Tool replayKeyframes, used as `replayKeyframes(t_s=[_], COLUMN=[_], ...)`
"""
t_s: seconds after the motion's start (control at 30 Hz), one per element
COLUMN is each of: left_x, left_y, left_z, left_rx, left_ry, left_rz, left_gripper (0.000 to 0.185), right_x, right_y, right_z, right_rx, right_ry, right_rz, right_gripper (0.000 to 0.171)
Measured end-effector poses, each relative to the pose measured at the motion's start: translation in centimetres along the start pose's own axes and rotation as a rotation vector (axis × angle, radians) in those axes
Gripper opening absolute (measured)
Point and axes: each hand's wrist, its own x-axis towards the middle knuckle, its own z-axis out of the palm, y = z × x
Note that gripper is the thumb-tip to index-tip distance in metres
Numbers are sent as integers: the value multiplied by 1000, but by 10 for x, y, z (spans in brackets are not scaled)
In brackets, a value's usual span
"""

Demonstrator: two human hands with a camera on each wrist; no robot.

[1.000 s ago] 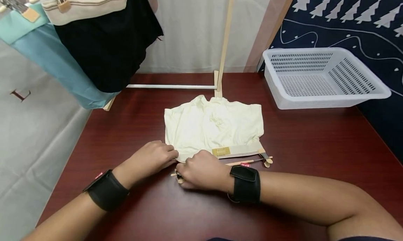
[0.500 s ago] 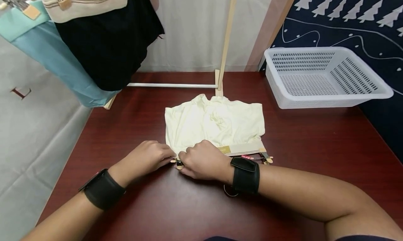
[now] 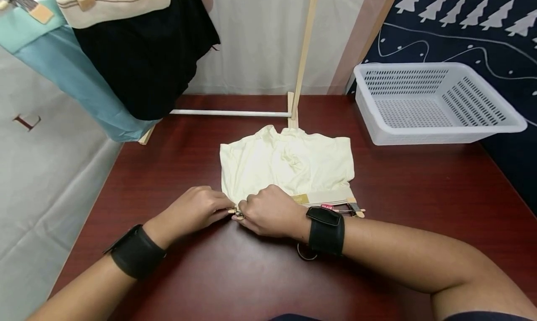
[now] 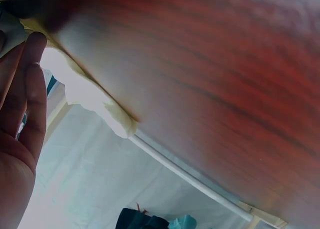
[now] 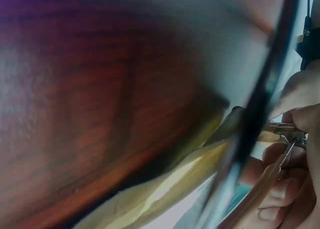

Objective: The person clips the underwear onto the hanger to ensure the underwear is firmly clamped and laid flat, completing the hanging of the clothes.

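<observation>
Pale yellow shorts [image 3: 285,162] lie on the table, waistband toward the person, a gold label [image 3: 300,199] on the band. My left hand [image 3: 203,204] pinches the left corner of the waistband. My right hand [image 3: 270,211] grips the left clip [image 3: 237,213] of a clip hanger at that same corner, fingertips right beside the left hand's. The hanger's right clip [image 3: 355,208] sits at the band's right end. In the right wrist view the hanger's wooden bar [image 5: 262,189] runs under the curled fingers; most of the bar is hidden from the head view.
A white perforated basket [image 3: 440,130] stands at the back right. A rack with a white lower rail [image 3: 235,113] and wooden posts stands behind the shorts. Black shorts [image 3: 142,55] and a light blue garment [image 3: 79,83] hang from clips at the upper left.
My right hand has moved up with the left clip from just below the waistband to its left corner. The hanger bar shifted up toward the band. My left hand has barely moved.
</observation>
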Motion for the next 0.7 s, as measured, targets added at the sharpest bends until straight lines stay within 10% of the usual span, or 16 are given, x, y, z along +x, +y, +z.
replayKeyframes(t_s=[0.7], left_x=[-1], left_y=[-1], left_z=[-3], left_rx=[-32], left_ry=[44], left_rz=[27], left_gripper=[14], right_x=[4], right_y=[2], right_z=[-1], right_rx=[10], right_ry=[-72], right_rz=[-6], right_gripper=[27])
